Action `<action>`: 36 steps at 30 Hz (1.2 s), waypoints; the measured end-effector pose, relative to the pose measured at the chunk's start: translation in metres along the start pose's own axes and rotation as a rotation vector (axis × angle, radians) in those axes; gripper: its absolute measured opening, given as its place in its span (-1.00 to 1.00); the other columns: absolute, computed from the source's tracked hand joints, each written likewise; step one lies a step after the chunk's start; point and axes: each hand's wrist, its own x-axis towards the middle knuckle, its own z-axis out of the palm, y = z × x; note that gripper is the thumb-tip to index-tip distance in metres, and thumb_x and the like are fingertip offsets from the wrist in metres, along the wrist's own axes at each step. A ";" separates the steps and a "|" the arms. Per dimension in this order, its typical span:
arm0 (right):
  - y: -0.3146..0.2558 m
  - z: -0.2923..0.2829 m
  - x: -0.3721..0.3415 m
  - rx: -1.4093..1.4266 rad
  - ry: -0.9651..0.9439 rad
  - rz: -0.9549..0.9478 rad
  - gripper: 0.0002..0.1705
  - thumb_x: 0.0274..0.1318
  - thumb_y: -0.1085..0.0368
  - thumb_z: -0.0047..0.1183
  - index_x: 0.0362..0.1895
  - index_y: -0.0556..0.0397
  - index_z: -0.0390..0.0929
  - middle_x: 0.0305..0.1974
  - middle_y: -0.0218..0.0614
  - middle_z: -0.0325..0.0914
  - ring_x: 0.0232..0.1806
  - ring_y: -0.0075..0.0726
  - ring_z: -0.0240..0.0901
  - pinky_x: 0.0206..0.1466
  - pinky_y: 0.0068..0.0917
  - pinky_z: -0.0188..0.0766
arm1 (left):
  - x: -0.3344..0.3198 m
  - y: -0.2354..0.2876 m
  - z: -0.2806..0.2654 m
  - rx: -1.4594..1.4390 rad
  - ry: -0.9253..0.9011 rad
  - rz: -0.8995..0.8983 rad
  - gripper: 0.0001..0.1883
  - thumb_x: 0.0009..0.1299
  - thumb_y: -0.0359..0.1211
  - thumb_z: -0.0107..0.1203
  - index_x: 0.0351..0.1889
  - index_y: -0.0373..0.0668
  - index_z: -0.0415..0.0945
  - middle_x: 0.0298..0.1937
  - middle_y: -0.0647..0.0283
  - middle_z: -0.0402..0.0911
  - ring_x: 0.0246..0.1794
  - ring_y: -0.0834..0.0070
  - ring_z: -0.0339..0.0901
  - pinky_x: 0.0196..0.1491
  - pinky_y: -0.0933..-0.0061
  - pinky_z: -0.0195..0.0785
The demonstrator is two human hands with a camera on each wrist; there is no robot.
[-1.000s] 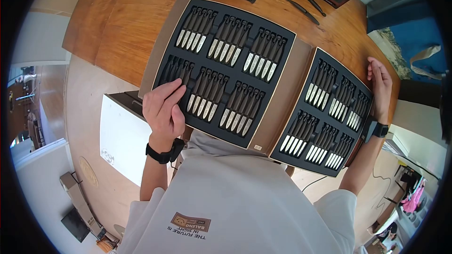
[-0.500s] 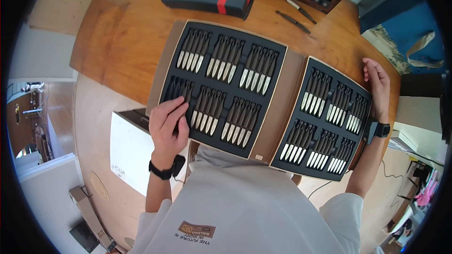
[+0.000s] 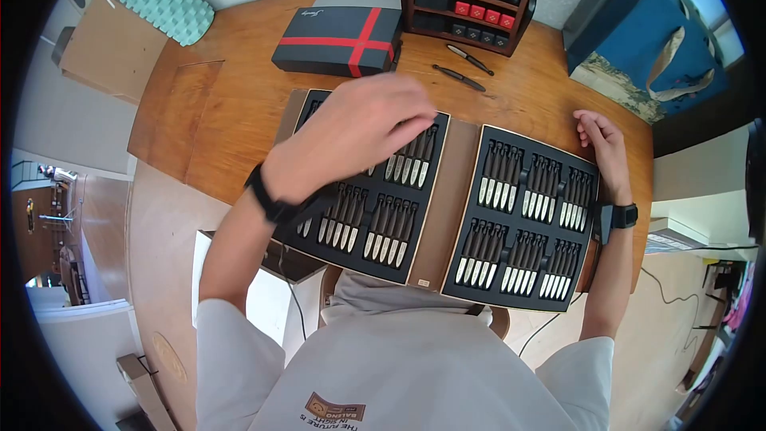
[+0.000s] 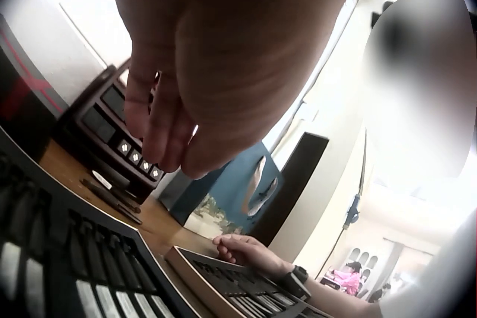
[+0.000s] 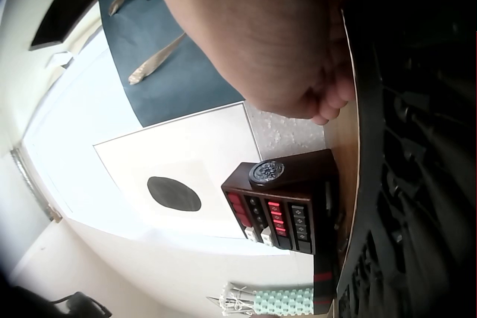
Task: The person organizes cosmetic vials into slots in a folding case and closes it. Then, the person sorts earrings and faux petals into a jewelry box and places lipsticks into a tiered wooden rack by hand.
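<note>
A wide brown case [image 3: 448,199] lies unfolded at the front of the table, a black tray in each half. Both the left tray [image 3: 359,260] and the right tray [image 3: 523,223] carry two rows of slim dark knife-like pieces [image 3: 499,177] with pale, blade-shaped ends. My left hand [image 3: 359,124] is raised over the left tray, covering part of its upper row. Its fingers [image 4: 156,124] droop side by side with the thumb close to them, and no object shows in them. Beyond the right tray's outer edge, my right hand [image 3: 604,144] rests on the table, fingers loosely bent.
Two loose knife-like pieces [image 3: 459,77] lie behind the case. Further back are a black box with red ribbon [image 3: 339,40], a wooden rack [image 3: 467,0] of small red, white and black boxes, and a blue bag [image 3: 654,40]. A mint textured object [image 3: 169,1] stands back left.
My left hand has lifted from the left tray's lower left group and swung up and rightward over the tray. The head view has tilted towards the table's back. My right hand stays beside the right tray.
</note>
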 end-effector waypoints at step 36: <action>0.023 -0.010 0.006 -0.055 -0.005 0.011 -0.66 0.56 0.15 0.03 0.10 0.12 0.68 -0.22 -0.60 0.48 -0.19 -0.72 0.32 -0.11 -0.68 0.26 | -0.163 0.007 -0.014 -0.445 0.458 -0.732 -0.70 0.47 -0.63 0.23 0.13 -0.30 0.54 -0.11 0.14 0.76 -0.15 0.55 0.71 -0.07 0.54 0.60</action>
